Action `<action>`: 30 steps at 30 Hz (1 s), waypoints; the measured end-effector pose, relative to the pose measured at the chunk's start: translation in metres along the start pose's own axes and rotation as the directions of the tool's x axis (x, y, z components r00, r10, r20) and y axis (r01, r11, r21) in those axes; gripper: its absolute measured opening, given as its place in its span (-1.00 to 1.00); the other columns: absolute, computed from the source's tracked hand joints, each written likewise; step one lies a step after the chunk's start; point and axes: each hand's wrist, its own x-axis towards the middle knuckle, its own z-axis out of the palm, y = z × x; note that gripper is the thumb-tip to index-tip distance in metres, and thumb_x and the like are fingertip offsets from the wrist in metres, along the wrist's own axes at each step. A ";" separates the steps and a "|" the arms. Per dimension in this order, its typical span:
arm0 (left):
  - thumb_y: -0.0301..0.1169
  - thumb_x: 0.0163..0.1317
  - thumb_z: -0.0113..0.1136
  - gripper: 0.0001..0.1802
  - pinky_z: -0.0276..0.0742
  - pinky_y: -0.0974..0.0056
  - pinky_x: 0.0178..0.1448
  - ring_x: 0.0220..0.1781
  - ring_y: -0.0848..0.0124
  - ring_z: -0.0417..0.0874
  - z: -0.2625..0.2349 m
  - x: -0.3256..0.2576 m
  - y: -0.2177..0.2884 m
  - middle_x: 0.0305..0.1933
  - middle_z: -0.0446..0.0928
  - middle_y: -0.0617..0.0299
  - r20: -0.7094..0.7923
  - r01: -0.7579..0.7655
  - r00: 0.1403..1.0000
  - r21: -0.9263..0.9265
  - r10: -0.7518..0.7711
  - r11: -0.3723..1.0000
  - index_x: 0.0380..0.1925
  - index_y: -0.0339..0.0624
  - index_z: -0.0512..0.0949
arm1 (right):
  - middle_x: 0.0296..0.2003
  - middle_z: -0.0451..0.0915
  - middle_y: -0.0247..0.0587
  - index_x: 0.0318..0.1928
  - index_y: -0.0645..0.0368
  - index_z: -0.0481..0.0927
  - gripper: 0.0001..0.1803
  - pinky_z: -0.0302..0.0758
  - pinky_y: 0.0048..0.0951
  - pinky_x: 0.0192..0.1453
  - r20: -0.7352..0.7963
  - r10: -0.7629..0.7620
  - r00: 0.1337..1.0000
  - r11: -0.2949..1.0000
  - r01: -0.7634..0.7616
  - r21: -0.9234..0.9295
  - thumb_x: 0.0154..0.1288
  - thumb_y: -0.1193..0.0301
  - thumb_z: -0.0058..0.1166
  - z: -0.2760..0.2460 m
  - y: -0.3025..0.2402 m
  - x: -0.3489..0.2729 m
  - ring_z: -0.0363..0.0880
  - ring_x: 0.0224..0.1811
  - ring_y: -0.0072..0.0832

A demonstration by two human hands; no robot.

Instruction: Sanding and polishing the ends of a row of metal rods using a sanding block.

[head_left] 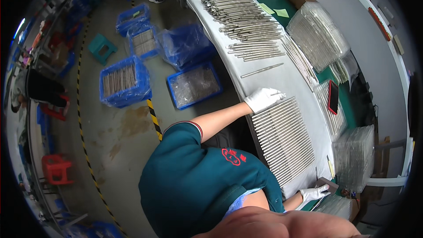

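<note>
Several slim silver metal rods (284, 139) lie side by side in a neat row on the white-covered table (260, 77). At the row's far end is my left hand (265, 100), in a white glove, its fingers drawn together; what they hold, if anything, is too small to make out. My right hand (313, 192), also gloved in white, is beyond the row's near end. Its fingers stretch out beside a brown block (328, 184). One single rod (262, 70) lies apart, between the row and a large heap of similar rods (240, 15) farther up the table.
Clear plastic trays (317, 35) and another stack of trays (354, 156) stand along the wall side. A red-edged phone (333, 97) lies on rods there. Blue crates (124, 81) of rods, a teal stool (102, 47) and a red stool (57, 169) are on the floor. Other people are at left.
</note>
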 end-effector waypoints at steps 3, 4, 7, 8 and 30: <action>-0.17 0.40 0.03 -0.65 0.56 0.31 -0.18 -0.34 0.38 0.64 0.009 0.005 -0.029 -0.16 0.68 0.16 -0.122 -0.286 0.947 0.102 0.298 0.953 -0.04 -0.11 0.66 | 0.17 0.47 0.06 0.39 0.25 0.22 -0.34 0.56 -0.30 0.12 0.018 -0.016 1.000 0.997 0.014 0.071 0.46 0.13 0.02 0.003 0.001 0.000 0.56 0.09 -0.26; -0.17 0.40 0.03 -0.65 0.56 0.31 -0.18 -0.34 0.38 0.64 0.011 0.006 -0.029 -0.16 0.68 0.16 -0.117 -0.289 0.947 0.099 0.299 0.952 -0.04 -0.11 0.66 | 0.17 0.47 0.06 0.39 0.25 0.22 -0.34 0.56 -0.29 0.13 0.020 -0.015 1.000 0.994 0.013 0.106 0.46 0.13 0.02 0.003 0.004 0.001 0.56 0.09 -0.26; -0.20 0.40 0.05 -0.67 0.55 0.33 -0.20 -0.38 0.42 0.62 0.005 0.004 -0.011 -0.17 0.68 0.18 -0.021 -0.002 1.000 -0.040 0.001 0.999 -0.04 -0.11 0.66 | 0.17 0.47 0.07 0.39 0.26 0.23 -0.33 0.59 -0.31 0.10 0.008 -0.028 1.000 0.997 0.027 0.079 0.45 0.12 0.03 0.001 0.008 0.004 0.58 0.07 -0.26; -0.20 0.40 0.05 -0.67 0.55 0.33 -0.20 -0.38 0.42 0.62 0.005 0.003 -0.011 -0.17 0.68 0.18 -0.012 -0.004 1.000 -0.041 0.003 0.999 -0.04 -0.11 0.66 | 0.16 0.48 0.08 0.38 0.26 0.23 -0.33 0.60 -0.31 0.09 0.007 -0.014 1.000 0.997 0.013 0.070 0.44 0.12 0.03 0.000 0.008 0.004 0.58 0.06 -0.27; -0.20 0.38 0.10 -0.69 0.50 0.39 -0.34 -0.48 0.55 0.55 0.003 0.002 -0.005 -0.29 0.69 0.25 -0.029 0.051 0.998 -0.139 -0.055 0.989 -0.05 -0.12 0.68 | 0.13 0.52 0.04 0.36 0.25 0.29 -0.34 0.57 -0.36 0.01 0.046 -0.119 0.992 0.993 0.119 -0.010 0.45 0.08 0.02 -0.006 0.026 0.011 0.60 0.02 -0.29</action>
